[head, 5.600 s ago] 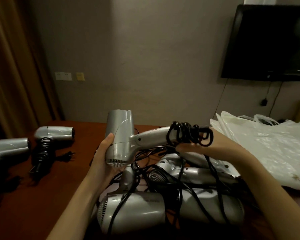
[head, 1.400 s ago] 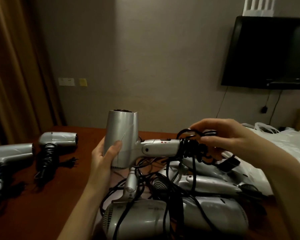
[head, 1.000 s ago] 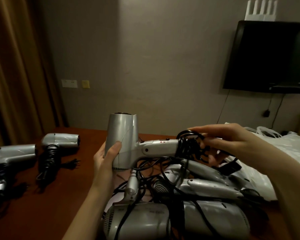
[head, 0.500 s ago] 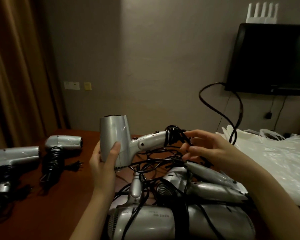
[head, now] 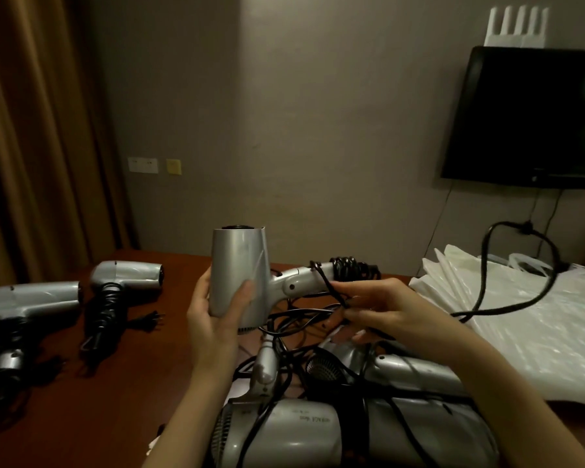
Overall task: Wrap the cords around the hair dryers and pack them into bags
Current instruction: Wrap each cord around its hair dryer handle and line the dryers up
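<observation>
My left hand grips the barrel of a silver hair dryer, nozzle up, handle pointing right. Black cord is coiled round the handle's end. My right hand pinches a strand of that cord just below the handle. A free loop of the cord swings in the air over the white plastic bags at the right. A pile of silver dryers with tangled cords lies on the table in front of me.
Two silver dryers with wrapped cords lie on the brown table at the left, one nearer and one farther. A dark TV hangs on the wall at the right. Brown curtains hang at the left.
My right hand dropped from the coil on the handle to below it, pulling a strand. The free cord loop swung out to the right over the bags.
</observation>
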`<state>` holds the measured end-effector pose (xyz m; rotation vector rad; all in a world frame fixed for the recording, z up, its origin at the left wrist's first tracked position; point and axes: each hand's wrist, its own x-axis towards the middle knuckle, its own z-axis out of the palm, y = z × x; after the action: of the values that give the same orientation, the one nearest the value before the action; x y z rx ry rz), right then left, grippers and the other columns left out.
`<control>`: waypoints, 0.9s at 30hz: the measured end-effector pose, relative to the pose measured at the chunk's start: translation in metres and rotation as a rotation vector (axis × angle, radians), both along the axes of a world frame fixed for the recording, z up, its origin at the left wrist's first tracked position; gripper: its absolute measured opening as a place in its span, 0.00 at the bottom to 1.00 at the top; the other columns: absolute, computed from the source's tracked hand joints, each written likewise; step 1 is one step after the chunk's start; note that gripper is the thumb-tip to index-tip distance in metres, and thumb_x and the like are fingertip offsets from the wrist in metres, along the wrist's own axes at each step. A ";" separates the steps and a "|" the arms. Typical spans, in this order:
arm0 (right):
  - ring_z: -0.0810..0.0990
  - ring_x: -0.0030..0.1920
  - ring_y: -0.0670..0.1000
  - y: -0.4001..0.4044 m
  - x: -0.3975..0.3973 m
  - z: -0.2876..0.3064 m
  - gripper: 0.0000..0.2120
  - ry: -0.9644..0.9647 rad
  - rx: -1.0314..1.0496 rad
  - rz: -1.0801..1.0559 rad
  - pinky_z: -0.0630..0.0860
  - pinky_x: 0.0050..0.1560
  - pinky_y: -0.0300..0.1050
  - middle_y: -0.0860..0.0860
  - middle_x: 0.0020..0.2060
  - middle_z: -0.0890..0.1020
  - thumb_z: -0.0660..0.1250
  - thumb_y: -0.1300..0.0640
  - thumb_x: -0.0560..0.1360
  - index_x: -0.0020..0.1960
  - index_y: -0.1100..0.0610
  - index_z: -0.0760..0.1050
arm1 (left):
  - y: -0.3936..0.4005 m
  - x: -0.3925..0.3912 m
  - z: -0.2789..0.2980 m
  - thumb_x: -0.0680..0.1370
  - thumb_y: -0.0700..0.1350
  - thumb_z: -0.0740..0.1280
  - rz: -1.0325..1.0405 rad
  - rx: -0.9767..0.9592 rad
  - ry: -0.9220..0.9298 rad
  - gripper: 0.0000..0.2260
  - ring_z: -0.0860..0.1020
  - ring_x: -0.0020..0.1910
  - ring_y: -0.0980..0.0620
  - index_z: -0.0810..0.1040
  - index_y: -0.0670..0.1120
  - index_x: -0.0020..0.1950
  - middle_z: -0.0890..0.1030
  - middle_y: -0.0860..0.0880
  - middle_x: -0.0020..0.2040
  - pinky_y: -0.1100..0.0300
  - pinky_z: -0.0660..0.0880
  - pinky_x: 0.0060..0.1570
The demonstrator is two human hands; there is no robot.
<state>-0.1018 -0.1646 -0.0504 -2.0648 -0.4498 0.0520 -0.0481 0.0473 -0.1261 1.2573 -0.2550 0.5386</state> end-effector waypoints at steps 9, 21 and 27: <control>0.83 0.40 0.40 0.004 0.004 -0.006 0.24 -0.124 -0.318 -0.062 0.79 0.49 0.38 0.41 0.36 0.81 0.58 0.61 0.81 0.69 0.36 0.61 | 0.004 0.004 0.001 0.63 0.63 0.70 -0.034 -0.187 0.121 0.24 0.81 0.54 0.44 0.79 0.56 0.57 0.83 0.46 0.55 0.45 0.77 0.52; 0.78 0.33 0.52 -0.009 0.007 -0.004 0.13 -0.060 -0.297 -0.118 0.74 0.36 0.41 0.56 0.32 0.80 0.62 0.48 0.78 0.41 0.54 0.78 | 0.007 0.005 0.005 0.65 0.61 0.75 -0.316 -0.384 0.219 0.33 0.82 0.52 0.48 0.75 0.48 0.66 0.83 0.44 0.58 0.58 0.80 0.41; 0.83 0.36 0.54 -0.023 0.006 -0.009 0.17 0.084 -0.262 -0.034 0.80 0.44 0.46 0.53 0.33 0.83 0.62 0.45 0.77 0.36 0.53 0.79 | 0.011 0.001 0.008 0.59 0.64 0.78 -0.521 -0.238 0.247 0.39 0.84 0.49 0.49 0.77 0.45 0.63 0.83 0.41 0.55 0.59 0.81 0.42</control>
<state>-0.0960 -0.1877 -0.0592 -2.3171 -0.3721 0.1852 -0.0467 0.0581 -0.1181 0.9623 -0.2880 -0.0358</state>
